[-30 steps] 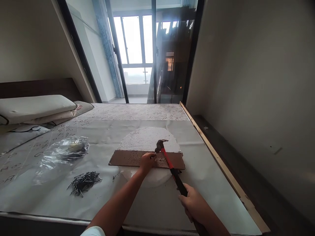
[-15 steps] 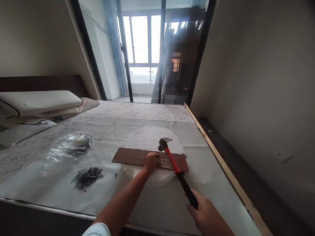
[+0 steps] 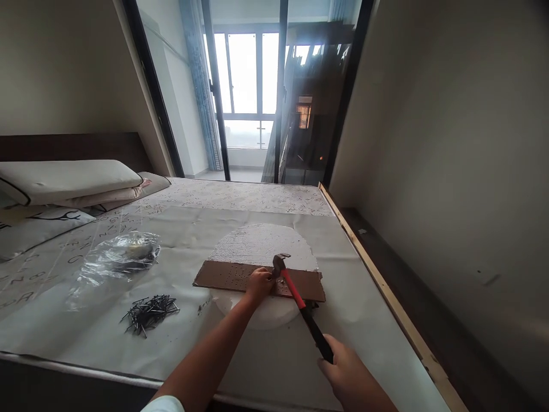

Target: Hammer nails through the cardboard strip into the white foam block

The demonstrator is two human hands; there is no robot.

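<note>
Claw hammer (image 3: 303,309) is positioned over the right half of the brown board (image 3: 227,276), with its head near the board's far edge and its red-and-black handle slanting down toward the person's right side. Right hand (image 3: 347,366): the grip is closed around the lower, black section of the handle, with the fingers wrapped and no visible gap. Left hand (image 3: 259,284): the grip is at the board, fingers bent and drawn together, fingertips directly beside the hammer head. The head partly masks these fingertips; the remaining gap between them, and whether a nail is pinched there, cannot be told. Contact between the hammer head and any part below it likewise cannot be confirmed. The board lies flat across a round white disc (image 3: 261,243), which projects beyond the board on both the far and near sides. Rows of small dark dots mark the board's surface to the left of the left hand; small bright specks show beside the hammer head, too small to identify. The disc rests on a pale sheet (image 3: 369,332) spread over a patterned mattress (image 3: 240,197). A loose pile of nails (image 3: 150,315) lies on the sheet to the left of the board, well apart from both hands. A clear plastic bag (image 3: 122,252) lies beyond the pile, its contents partly obscured. A wooden strip (image 3: 377,276) runs along the mattress's right edge.
</note>
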